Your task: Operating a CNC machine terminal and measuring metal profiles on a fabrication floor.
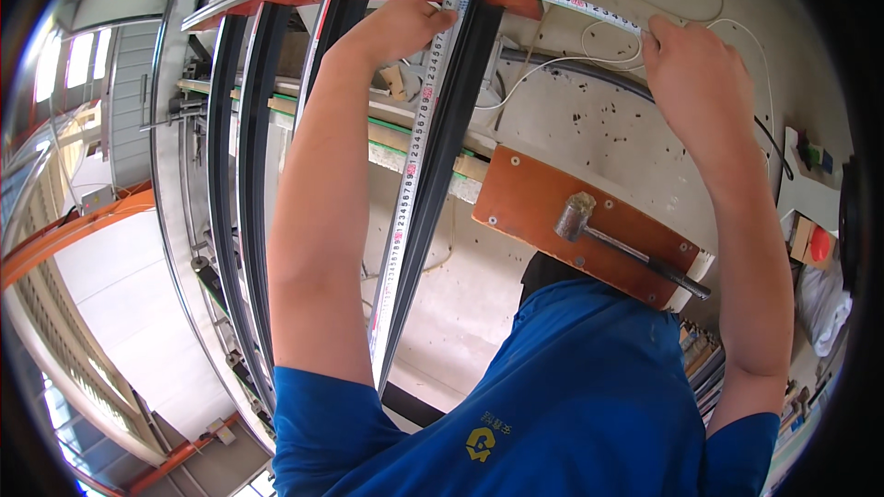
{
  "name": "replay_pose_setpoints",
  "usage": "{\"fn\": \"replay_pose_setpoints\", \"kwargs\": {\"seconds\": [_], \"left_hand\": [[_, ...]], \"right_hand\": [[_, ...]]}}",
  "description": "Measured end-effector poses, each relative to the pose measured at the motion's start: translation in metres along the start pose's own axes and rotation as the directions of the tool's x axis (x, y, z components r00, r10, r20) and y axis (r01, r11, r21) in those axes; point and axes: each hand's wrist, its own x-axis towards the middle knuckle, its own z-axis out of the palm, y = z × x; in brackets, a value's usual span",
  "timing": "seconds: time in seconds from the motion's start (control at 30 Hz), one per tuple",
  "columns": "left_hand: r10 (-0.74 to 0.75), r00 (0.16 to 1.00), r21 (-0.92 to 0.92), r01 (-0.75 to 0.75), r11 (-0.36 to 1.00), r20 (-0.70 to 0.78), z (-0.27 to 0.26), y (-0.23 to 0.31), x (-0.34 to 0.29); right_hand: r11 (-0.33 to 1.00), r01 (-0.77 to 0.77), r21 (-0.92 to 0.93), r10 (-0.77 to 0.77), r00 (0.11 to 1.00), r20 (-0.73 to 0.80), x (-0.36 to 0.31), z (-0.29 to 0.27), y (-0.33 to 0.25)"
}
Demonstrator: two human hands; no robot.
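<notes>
The measuring tape (412,170) lies along the black bar's (449,129) left edge, bending rightward at its far end. The right hand (700,74) grips the suspended stretch. The left hand (405,29), fingers curled, meets the tape near the bend; whether it pinches is unclear. A hammer (658,268) overhangs the board's (516,189) right edge.

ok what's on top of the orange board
A hammer lies on the orange board, with round fasteners near its edges. The patch directly beneath the hammer is covered and can't be seen.
</notes>
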Motion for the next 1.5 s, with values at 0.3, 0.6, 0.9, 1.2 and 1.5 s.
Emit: {"fn": "replay_pose_setpoints", "kwargs": {"seconds": [0.3, 0.6, 0.9, 1.2, 1.5], "left_hand": [[0.012, 1.0, 0.007, -0.012, 1.0, -0.002, -0.001, 0.003, 0.001], [0.033, 0.999, 0.077, -0.036, 0.996, 0.04, -0.002, 0.0, 0.0], [0.008, 0.999, -0.047, -0.006, 0.999, 0.039, 0.003, 0.006, -0.004], [-0.055, 0.998, -0.028, 0.056, 0.998, 0.042, 0.005, 0.02, -0.011], [0.039, 0.999, -0.061, -0.039, 0.997, -0.007, 0.013, 0.017, -0.003]], "right_hand": [[1.0, -0.01, 0.011, 0.01, 1.0, 0.007, 0.0, 0.004, 0.002], [1.0, -0.013, 0.023, 0.013, 1.0, -0.001, -0.004, 0.005, -0.002], [0.999, -0.017, 0.037, 0.016, 1.0, 0.027, 0.0, 0.004, -0.001], [0.994, -0.053, 0.097, 0.047, 0.997, 0.062, 0.001, 0.003, -0.001], [0.996, -0.054, 0.074, 0.051, 0.998, 0.041, 0.0, 0.004, 0.002]]}}
